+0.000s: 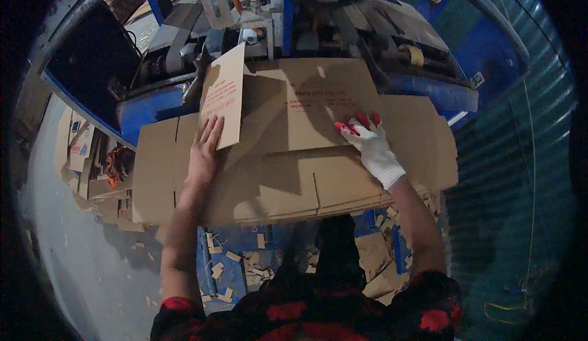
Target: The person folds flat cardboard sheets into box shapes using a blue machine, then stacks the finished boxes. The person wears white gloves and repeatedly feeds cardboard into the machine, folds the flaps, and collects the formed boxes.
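Feeding flat cardboard blanks (294,175) into the blue machine (429,90) is judged to be the step in hand. The stack of blanks is laid across the machine's bed, directly beneath both hands, with its far edge lying against the machine's working parts.

The left hand (205,151) is bare and is laid open, fingers stretched forward and together, on the top of the stack; its fingertips touch the lower edge of a raised flap (223,96), which is tilted up just beyond them. Nothing is clamped by this hand: the flap is only touched, not pinched.

The right hand (370,145) is covered by a white glove with red fingertips and is pressed flat, fingers slightly spread, on the top sheet (318,108), which lies just ahead of the fingertips and extends toward the machine. No grasp is closed here either.

Below the near edge of the stack, cardboard offcuts (245,267) are scattered on the floor.

The next move is judged to call for an even forward push from both palms, so that the sheet is kept square, and for the upright flap to be laid flat.
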Demonstrator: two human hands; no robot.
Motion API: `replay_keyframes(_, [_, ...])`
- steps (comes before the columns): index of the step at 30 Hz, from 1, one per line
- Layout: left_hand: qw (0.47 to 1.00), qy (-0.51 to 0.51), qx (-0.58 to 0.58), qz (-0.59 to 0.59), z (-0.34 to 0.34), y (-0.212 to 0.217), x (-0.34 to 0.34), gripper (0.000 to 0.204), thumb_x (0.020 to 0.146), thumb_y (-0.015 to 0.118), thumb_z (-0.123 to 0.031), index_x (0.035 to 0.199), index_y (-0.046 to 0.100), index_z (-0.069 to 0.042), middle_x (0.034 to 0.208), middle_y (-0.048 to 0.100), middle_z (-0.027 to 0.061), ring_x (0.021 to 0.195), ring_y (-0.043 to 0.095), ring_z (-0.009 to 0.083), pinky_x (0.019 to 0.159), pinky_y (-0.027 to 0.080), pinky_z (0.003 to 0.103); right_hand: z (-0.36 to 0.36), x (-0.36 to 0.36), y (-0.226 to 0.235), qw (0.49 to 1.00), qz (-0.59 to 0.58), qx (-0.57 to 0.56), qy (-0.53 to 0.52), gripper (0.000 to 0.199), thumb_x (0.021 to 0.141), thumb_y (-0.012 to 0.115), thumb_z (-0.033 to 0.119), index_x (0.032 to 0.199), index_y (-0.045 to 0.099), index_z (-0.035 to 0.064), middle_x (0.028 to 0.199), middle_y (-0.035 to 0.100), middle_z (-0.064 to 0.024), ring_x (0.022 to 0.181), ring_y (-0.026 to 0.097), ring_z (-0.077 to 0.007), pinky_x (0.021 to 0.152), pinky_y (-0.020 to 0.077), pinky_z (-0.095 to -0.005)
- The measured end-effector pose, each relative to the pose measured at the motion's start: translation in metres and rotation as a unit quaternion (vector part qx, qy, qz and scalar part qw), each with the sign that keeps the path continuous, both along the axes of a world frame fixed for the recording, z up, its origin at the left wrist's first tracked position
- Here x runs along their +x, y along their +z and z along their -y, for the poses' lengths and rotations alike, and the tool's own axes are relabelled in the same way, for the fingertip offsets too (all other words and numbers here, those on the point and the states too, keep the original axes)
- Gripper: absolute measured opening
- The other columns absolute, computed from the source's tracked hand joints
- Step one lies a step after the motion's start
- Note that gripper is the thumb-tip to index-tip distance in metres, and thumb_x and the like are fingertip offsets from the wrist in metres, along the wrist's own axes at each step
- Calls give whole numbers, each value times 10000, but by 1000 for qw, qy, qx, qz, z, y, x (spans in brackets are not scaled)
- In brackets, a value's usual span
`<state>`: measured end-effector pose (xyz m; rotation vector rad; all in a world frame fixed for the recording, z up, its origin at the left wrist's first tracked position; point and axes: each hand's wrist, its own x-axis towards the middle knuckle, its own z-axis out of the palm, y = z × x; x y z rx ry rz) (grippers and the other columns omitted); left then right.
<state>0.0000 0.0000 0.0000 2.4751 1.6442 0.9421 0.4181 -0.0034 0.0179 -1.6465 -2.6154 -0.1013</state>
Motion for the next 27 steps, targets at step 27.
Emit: replay_keyframes(27, [895, 330, -239, 184, 175, 6, -188, 420, 804, 692, -295, 1086, 604, 4, 1030, 616, 190, 952, 587, 370, 811, 463, 448, 175, 78, 2, 972, -54, 93, -209, 507, 768, 683, 210, 1225, 534, 48, 1321, 493, -157, 1253, 404, -394, 1093, 235, -502])
